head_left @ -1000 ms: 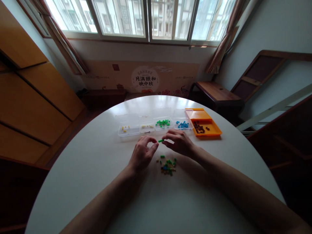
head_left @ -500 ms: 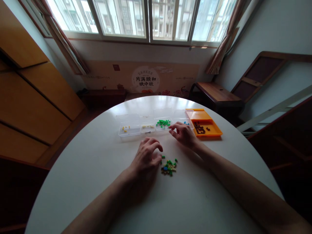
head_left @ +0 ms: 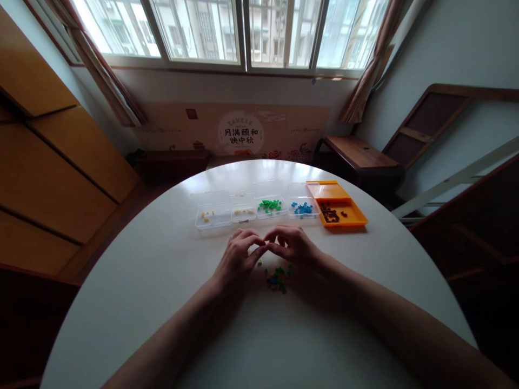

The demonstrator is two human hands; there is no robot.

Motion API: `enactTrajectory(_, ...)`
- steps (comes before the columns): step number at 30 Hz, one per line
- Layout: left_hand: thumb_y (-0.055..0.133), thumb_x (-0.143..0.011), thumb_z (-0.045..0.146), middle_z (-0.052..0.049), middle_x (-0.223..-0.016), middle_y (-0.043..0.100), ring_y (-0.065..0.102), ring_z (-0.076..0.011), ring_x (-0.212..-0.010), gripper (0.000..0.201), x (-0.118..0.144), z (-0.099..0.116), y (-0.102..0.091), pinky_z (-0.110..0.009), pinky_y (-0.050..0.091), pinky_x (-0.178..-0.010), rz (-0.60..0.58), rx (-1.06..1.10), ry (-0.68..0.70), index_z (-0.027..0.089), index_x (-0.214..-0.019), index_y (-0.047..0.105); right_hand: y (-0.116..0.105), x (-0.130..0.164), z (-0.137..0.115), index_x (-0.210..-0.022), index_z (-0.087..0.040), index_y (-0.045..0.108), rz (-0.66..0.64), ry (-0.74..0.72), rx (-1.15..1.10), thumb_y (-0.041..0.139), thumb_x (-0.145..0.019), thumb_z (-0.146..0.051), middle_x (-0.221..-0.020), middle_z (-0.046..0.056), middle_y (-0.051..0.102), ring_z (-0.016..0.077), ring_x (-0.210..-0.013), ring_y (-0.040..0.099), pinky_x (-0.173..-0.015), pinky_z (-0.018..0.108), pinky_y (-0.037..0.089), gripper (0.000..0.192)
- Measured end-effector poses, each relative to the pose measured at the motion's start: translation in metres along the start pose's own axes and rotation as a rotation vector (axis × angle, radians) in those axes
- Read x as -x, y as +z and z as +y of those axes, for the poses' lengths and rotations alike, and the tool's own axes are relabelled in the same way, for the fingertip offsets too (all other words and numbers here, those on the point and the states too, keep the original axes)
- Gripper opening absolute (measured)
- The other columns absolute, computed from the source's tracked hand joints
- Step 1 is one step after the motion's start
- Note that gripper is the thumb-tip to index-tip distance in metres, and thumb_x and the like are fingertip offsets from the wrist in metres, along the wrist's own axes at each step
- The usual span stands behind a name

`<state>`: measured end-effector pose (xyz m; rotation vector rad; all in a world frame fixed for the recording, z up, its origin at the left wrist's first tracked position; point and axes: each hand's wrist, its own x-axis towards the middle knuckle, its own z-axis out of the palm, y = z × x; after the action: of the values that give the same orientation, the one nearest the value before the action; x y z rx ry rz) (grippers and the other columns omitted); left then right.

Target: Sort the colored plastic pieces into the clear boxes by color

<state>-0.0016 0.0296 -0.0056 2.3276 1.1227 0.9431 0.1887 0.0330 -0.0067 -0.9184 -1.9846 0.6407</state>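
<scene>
My left hand (head_left: 240, 253) and my right hand (head_left: 292, 244) meet fingertip to fingertip above the table, both pinched. Whatever lies between the fingers is too small or hidden to make out. Just below them is a loose pile of small building bricks (head_left: 277, 281), mostly green and tan with a blue one among them. A single pale brick (head_left: 260, 262) lies near my left thumb. Beyond my hands, green bricks (head_left: 269, 206) fill part of one clear box, and blue bricks (head_left: 302, 208) lie in the clear box to its right.
At the left stands a clear box (head_left: 221, 219) with a few yellow bricks, beside a smaller one with pale yellow pieces (head_left: 244, 212). An orange box (head_left: 357, 216) holds dark brown bricks (head_left: 330, 213). All stand lid-up on the round white table (head_left: 141, 281).
My right hand has drawn back from the clear boxes toward me and now meets my left hand, uncovering the blue bricks. My left fingers have closed into a pinch.
</scene>
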Motion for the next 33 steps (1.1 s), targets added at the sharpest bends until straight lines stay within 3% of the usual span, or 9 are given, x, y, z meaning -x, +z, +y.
enactTrajectory(10,0.056,-0.086,0.032,-0.004,-0.079,0.063,0.055,-0.0194,-0.084,0.019,-0.004,-0.006,-0.002,-0.031,0.045,-0.077,0.023,0.067,-0.087,0.018,-0.075,0.065,0.003,0.003,0.001,-0.078,-0.018,0.065,0.053,-0.110,0.092,0.066,-0.082,-0.025,-0.069,-0.001,0.060,0.0076,-0.058,0.051,-0.056,0.019,0.041,0.008)
enactTrajectory(20,0.049,-0.088,0.041,-0.003,-0.073,0.058,0.053,-0.0177,-0.076,0.031,-0.003,0.000,-0.003,-0.026,0.041,-0.063,0.079,0.094,-0.210,0.016,-0.071,0.058,0.006,-0.001,0.004,-0.076,-0.018,0.064,0.077,-0.066,0.147,0.064,-0.083,-0.023,-0.070,-0.001,0.061,0.0082,-0.058,0.051,-0.059,0.020,0.041,0.009)
enactTrajectory(24,0.048,-0.088,0.041,-0.003,-0.072,0.056,0.052,-0.0174,-0.075,0.031,-0.002,0.003,-0.003,-0.026,0.040,-0.062,0.081,0.075,-0.209,0.017,-0.069,0.055,0.002,-0.016,0.011,-0.076,-0.018,0.066,0.118,-0.024,0.212,0.065,-0.081,-0.021,-0.071,0.000,0.063,0.0091,-0.058,0.051,-0.060,0.021,0.040,0.006)
enactTrajectory(28,0.049,-0.086,0.038,-0.003,-0.072,0.057,0.052,-0.0177,-0.076,0.028,-0.002,0.004,-0.004,-0.027,0.042,-0.065,0.062,0.057,-0.191,0.018,-0.069,0.055,-0.008,-0.045,0.017,-0.079,-0.018,0.068,0.275,0.074,0.239,0.064,-0.081,-0.022,-0.073,0.000,0.066,0.0100,-0.056,0.050,-0.061,0.023,0.041,0.006)
enactTrajectory(33,0.049,-0.086,0.037,-0.003,-0.073,0.057,0.053,-0.0179,-0.076,0.026,-0.002,0.005,-0.005,-0.029,0.044,-0.068,0.065,0.063,-0.200,0.018,-0.070,0.056,-0.016,-0.067,0.027,-0.098,-0.017,0.069,0.382,0.206,0.213,0.061,-0.081,-0.023,-0.081,0.002,0.067,0.0104,-0.056,0.052,-0.063,0.025,0.044,0.020)
